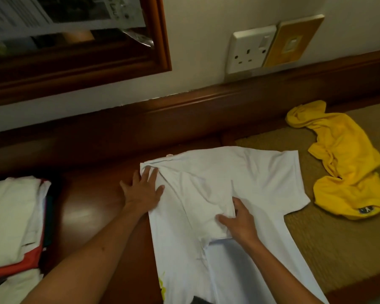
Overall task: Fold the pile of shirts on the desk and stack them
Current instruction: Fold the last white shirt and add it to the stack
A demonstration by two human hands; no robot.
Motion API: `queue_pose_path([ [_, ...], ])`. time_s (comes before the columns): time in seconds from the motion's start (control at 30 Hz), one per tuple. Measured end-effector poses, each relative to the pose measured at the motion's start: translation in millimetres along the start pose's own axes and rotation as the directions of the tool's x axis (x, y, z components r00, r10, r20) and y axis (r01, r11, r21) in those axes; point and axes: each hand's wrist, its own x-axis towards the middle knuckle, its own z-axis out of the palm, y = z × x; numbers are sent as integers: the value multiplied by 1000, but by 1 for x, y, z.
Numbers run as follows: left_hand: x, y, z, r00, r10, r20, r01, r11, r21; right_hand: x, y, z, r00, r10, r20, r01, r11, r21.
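Head view, single frame.

Item 1. Left hand (140,189): fingers straight and spread, palm down, pressing flat on the left edge of the white shirt (239,183) near its shoulder. Fingertips lie on the cloth; the heel of the hand sits over the bare wooden desk (86,205). Nothing is gripped.

Item 2. Right hand (239,222): fingers curled, pinching a bunched fold of the white shirt's fabric at the middle of the garment. The thumb points left along the gathered cloth; the fingertips are partly buried in the fold, so the exact hold cannot be made out.

Item 3. White shirt: short-sleeved, spread on the desk in front of the person, lying partly on the polished wood and partly on the woven mat (327,249) to the right. The right sleeve is laid out flat on the mat. The left side is folded inward, leaving a diagonal crease from shoulder to centre. A small yellow-green print shows at the lower left edge. The hem runs out of the frame at the bottom.

Item 4. Yellow shirt (347,167): crumpled, unfolded, on the mat just right of the white shirt, with a small dark label near its lower edge.

Item 5. Stack of folded shirts (15,216): at the left edge of the desk, white on top, red and dark layers showing at the side, well apart from the white shirt.

Item 6. Wall socket (250,51): white, on the wall behind the desk, beside a yellow plate (292,40).
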Motion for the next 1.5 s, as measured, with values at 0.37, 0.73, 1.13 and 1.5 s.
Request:
queue_pose_path([
  [0.37,-48,77,-37,898,168,407,366,229,-902,-46,-21,57,804,-473,361,588,726,-358],
  [0.73,-30,-6,-13,892,176,415,447,-214,-869,-60,-18,104,640,-597,484,768,466,-440],
  [1.13,-14,-15,2,975,-135,178,205,230,-951,-60,-5,106,441,-636,634,889,214,-404],
  [1.5,-50,-13,24,918,-240,-315,-56,709,-703,-78,36,68,576,-751,324,785,396,-477],
])
